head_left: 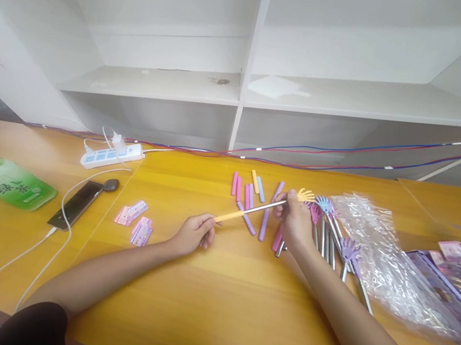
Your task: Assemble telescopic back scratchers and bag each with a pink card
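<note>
A metal rod with a yellow handle and a yellow hand-shaped head is held between both hands above the table. My left hand is closed on the yellow handle. Near the head end, my right hand pinches the rod. Several rods with hand-shaped heads, among them a blue one and a purple one, lie beneath and beside my right forearm. Loose coloured tubes, including a pink one, a blue one and an orange one, lie beyond the held rod.
Clear plastic bags and a purple box with printed packets lie on the right. Small printed cards, a phone with a white cable, a green bottle and a power strip are on the left. White shelving stands behind.
</note>
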Available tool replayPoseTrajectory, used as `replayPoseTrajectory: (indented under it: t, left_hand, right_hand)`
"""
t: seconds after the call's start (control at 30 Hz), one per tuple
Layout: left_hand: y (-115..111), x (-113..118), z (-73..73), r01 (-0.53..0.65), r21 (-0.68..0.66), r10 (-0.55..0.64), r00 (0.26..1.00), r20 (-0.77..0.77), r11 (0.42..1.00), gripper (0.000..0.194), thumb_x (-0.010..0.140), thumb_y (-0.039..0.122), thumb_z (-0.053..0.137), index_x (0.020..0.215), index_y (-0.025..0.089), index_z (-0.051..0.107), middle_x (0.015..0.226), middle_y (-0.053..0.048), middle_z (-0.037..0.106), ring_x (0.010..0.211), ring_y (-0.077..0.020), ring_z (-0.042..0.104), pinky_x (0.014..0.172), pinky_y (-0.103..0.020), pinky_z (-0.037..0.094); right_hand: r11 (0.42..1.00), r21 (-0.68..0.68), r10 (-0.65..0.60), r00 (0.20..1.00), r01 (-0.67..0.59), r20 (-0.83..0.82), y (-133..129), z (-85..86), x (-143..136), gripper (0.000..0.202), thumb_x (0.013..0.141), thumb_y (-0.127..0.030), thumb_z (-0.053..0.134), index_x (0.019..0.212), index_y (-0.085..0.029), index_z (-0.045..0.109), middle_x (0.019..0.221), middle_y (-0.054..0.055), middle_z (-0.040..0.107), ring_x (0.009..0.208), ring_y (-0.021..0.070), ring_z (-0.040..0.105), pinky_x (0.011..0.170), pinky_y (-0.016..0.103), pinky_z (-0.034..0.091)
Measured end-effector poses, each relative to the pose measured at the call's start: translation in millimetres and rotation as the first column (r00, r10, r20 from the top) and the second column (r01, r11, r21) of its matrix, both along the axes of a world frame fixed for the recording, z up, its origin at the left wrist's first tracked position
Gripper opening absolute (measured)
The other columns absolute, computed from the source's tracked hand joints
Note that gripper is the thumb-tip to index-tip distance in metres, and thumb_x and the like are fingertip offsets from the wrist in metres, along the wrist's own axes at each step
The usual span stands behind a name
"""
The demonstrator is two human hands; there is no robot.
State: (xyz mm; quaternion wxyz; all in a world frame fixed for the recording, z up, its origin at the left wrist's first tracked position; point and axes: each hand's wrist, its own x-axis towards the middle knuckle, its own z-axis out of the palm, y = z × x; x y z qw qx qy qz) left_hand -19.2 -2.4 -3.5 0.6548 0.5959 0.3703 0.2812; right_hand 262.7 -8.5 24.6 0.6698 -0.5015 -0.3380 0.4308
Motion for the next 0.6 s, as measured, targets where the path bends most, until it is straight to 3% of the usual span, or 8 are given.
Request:
replayPoseTrajectory:
  t: [0.27,0.6]
  left_hand:
    - [-1.2,0.3,0.8,0.004,-0.014,-0.004,1.000,-0.005,1.000,0.056,0.095,0.066,0.055,0.111,0.013,0.065,0.061,0.005,0.058,0.044,-0.0084,0.052,0.043,-0.020,0.034]
    - [-1.8,0.2,-0.6,0.007,-0.009,-0.007,1.000,-0.006,1.000,0.056,0.096,0.066,0.055,0.113,0.013,0.066,0.061,0.004,0.059,0.044,-0.0089,0.053,0.043,-0.021,0.033]
  right_hand:
    - [0.999,-0.030,0.013,1.000,-0.013,0.014,-6.6,0.9,-12.9,0.060,0.084,-0.078,0.069,0.078,-0.019,0.059,0.063,0.000,0.046,0.056,0.0095,0.043,0.049,0.021,0.037]
    - [0.998,-0.026,0.053,0.998,-0.054,-0.012,-7.3,-1.2,-17.2,0.060,0.083,-0.078,0.069,0.077,-0.020,0.054,0.062,0.000,0.046,0.054,0.0103,0.042,0.046,0.022,0.033]
